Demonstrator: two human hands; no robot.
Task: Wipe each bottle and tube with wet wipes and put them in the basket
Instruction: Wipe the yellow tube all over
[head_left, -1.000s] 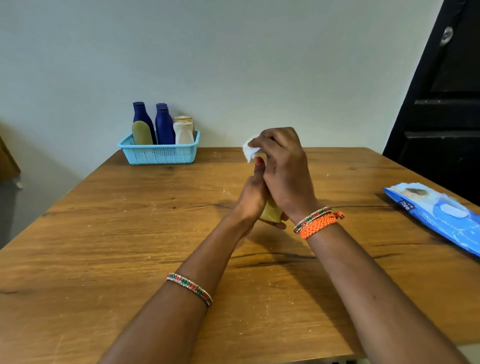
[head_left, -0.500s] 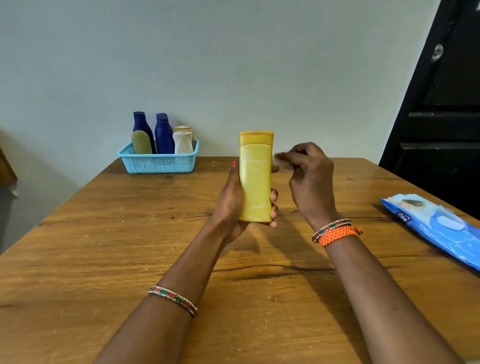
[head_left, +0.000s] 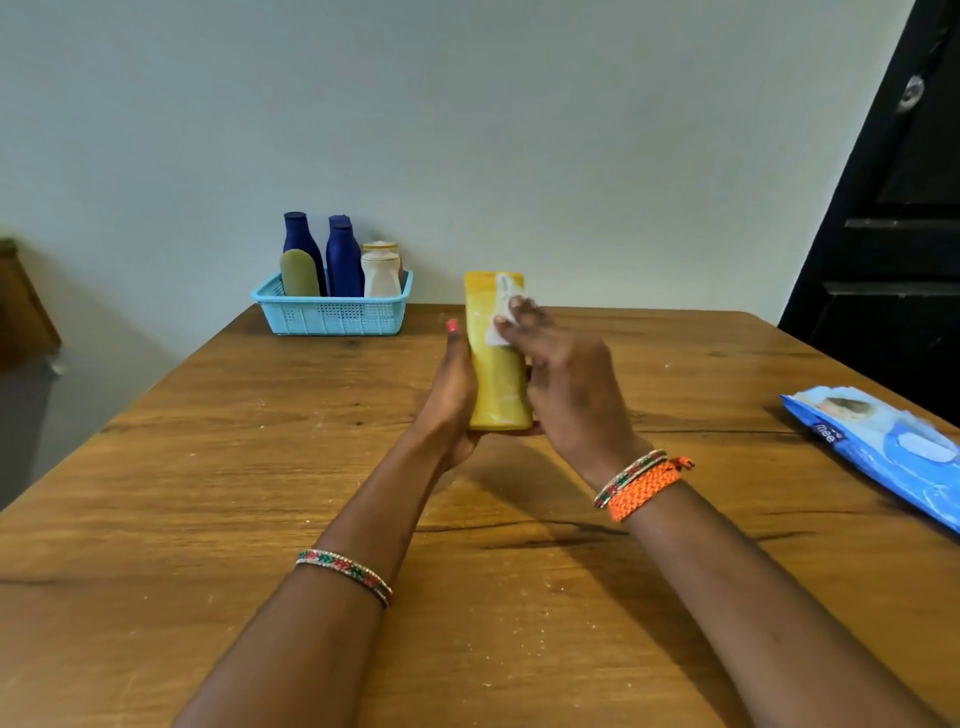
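A yellow bottle (head_left: 496, 384) stands upright above the middle of the wooden table (head_left: 208, 493), gripped from the left side by my left hand (head_left: 451, 395). My right hand (head_left: 563, 384) pinches a small white wet wipe (head_left: 504, 306) and presses it against the bottle's upper front, near the cap. At the table's far left edge sits a light blue basket (head_left: 332, 314) with two dark blue bottles (head_left: 343, 257), an olive tube (head_left: 300, 273) and a cream bottle (head_left: 381, 273) standing in it.
A blue pack of wet wipes (head_left: 883, 447) lies at the table's right edge. Behind the table is a pale wall, with a dark door (head_left: 893, 208) at the right. A brown piece of furniture (head_left: 21, 306) shows at the far left.
The bottle went from covered by both hands to held up in my left hand. My right hand drew away to the right, then came back with the wipe onto the bottle's upper front.
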